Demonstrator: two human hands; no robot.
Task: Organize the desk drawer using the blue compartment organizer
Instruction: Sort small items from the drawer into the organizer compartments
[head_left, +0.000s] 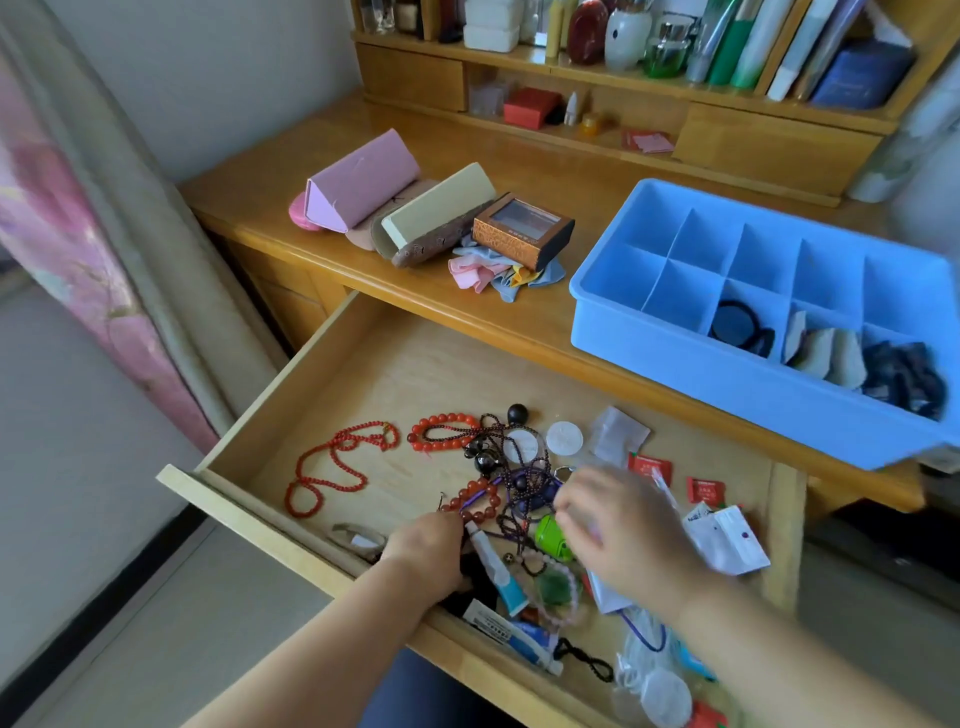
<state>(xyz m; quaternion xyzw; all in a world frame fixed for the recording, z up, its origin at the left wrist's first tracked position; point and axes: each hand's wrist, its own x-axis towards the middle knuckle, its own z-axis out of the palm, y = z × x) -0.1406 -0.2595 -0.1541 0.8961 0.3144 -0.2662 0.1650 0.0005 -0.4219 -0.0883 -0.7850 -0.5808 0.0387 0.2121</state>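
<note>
The scene is seen through a single wide-angle view, taken from the person's head and directed forward and steeply down. The open drawer is seen from above at close range, with both forearms entering from the bottom edge. The tabletop lies farther off in the upper half, and the shelf unit is cut by the top edge. Straight lines are bent towards the borders. No second view is given, so nothing is shared
</note>
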